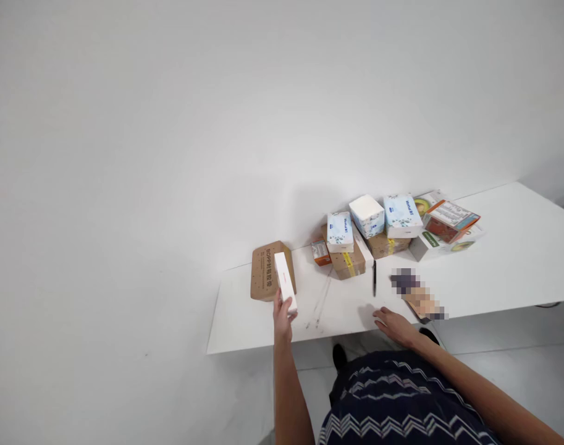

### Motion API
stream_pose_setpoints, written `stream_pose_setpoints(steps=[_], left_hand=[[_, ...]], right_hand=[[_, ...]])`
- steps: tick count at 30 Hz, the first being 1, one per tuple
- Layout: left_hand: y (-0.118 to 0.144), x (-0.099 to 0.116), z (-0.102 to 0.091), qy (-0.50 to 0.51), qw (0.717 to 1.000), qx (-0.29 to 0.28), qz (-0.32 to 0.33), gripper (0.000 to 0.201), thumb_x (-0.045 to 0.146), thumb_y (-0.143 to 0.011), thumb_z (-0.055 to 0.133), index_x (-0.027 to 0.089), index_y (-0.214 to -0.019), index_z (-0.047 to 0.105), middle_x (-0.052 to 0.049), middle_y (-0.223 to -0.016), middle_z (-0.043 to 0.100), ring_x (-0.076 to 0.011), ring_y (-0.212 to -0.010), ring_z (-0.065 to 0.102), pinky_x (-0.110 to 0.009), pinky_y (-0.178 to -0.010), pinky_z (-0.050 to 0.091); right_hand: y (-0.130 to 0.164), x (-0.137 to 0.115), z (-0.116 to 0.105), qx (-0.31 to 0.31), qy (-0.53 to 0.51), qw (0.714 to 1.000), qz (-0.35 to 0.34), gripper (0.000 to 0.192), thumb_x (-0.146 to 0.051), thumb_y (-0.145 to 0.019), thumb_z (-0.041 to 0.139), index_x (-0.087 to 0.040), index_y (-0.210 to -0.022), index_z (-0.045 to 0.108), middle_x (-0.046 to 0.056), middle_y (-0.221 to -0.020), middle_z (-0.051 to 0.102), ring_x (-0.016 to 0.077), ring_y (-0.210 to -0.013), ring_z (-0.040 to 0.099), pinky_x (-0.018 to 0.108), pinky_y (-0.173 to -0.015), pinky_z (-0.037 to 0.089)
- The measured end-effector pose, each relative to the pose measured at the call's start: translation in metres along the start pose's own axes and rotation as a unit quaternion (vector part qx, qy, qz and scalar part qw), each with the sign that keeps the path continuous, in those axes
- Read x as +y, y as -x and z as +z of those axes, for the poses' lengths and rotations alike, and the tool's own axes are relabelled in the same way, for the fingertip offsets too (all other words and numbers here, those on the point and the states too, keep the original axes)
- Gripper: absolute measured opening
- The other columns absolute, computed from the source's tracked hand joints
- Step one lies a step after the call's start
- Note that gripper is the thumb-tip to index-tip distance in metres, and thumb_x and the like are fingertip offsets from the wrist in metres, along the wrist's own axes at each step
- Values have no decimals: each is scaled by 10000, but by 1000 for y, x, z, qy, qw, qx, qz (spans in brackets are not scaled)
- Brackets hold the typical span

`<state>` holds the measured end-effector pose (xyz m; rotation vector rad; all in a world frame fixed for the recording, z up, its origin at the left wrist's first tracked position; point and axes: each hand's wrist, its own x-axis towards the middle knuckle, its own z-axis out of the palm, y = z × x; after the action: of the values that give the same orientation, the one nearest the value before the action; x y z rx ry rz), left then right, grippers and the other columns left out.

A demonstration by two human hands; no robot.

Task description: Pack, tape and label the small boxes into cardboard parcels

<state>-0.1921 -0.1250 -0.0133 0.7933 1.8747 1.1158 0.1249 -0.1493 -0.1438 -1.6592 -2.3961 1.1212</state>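
- Head view: the person's left hand [284,312] is gripping a slim white box [285,278] near its near end, thumb and fingers clamping around it.
- That box is slanting over the left part of the white table [517,259], overlapping a brown carton [262,272] in sight; whether the two are touching, one cannot tell.
- The right hand [393,324] is extending over the near edge, its fingers loosely apart; contact with the tabletop cannot be told.
- Beyond the right hand, a black pen [375,279] is lying, and a pixelated flat object [416,293] is lying to its right.
- Farther off, tissue packs [340,230] are resting on taped cartons [349,266].
- At the far right, an orange-and-white box [452,220] is leaning over avocado-printed boxes [432,246].
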Motion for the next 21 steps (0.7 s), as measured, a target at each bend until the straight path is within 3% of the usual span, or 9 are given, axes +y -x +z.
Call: stream_pose_setpoints(steps=[1, 3, 5, 8, 10, 13, 16, 21], left_hand=[[14, -2, 1, 127, 990, -60, -29, 575, 432, -766, 580, 312, -1309, 433, -73, -1214, 569, -227, -935, 611, -393, -766, 519], [39, -8, 3, 295, 938, -153, -97, 573, 450, -768, 568, 257, -1297, 460, -101, -1167, 602, -273, -977, 599, -467, -807, 503], [58, -19, 5, 374, 884, -228, -164, 597, 502, -766, 540, 197, -1277, 488, -135, -1118, 629, -320, -987, 594, -524, -825, 477], [72, -46, 9, 402, 827, -314, -235, 600, 546, -780, 491, 163, -1241, 519, -155, -1122, 632, -356, -1000, 587, -552, -832, 452], [74, -67, 14, 407, 794, -366, -264, 626, 588, -786, 447, 150, -1225, 528, -162, -1140, 623, -363, -1010, 581, -537, -816, 453], [71, -93, 23, 396, 746, -436, -312, 711, 661, -775, 385, 143, -1246, 511, -175, -1161, 607, -355, -1001, 583, -498, -786, 460], [62, -106, 36, 373, 716, -468, -359, 803, 736, -747, 341, 153, -1281, 481, -180, -1182, 592, -338, -961, 594, -471, -754, 463], [42, -112, 53, 329, 725, -453, -401, 990, 879, -643, 275, 147, -1275, 483, -194, -1130, 612, -324, -885, 607, -451, -701, 473]], right_hand=[[0, 1, 1, -3, -6, 1000, 2, 387, -241, -888, 346, -118, -1158, 596, 173, -1106, 604, 256, -907, 647, 350, -840, 456], [0, 0, 2, -4, -29, 1000, 3, 382, -255, -881, 360, -136, -1150, 603, 163, -1098, 616, 249, -909, 645, 343, -849, 450], [-2, -2, 3, 4, -73, 997, -1, 376, -284, -872, 371, -150, -1123, 617, 150, -1074, 634, 243, -898, 641, 343, -853, 447], [-5, -9, 1, 23, -196, 980, 10, 372, -390, -867, 384, -179, -1036, 640, 115, -1011, 664, 238, -853, 637, 353, -839, 458], [-8, -15, -3, 31, -316, 946, 58, 440, -491, -872, 357, -189, -1051, 622, 102, -1019, 664, 226, -811, 640, 350, -790, 482], [-13, -21, -9, 47, -485, 863, 130, 550, -576, -867, 333, -201, -1224, 522, 115, -1183, 599, 204, -851, 645, 329, -753, 503], [-19, -21, -12, 55, -570, 808, 141, 558, -568, -832, 440, -230, -1274, 479, 113, -1270, 543, 189, -897, 641, 313, -774, 502], [-23, -9, -7, 85, -557, 814, 143, 528, -458, -725, 613, -204, -1178, 518, 67, -991, 621, 155, -748, 619, 282, -675, 505]])
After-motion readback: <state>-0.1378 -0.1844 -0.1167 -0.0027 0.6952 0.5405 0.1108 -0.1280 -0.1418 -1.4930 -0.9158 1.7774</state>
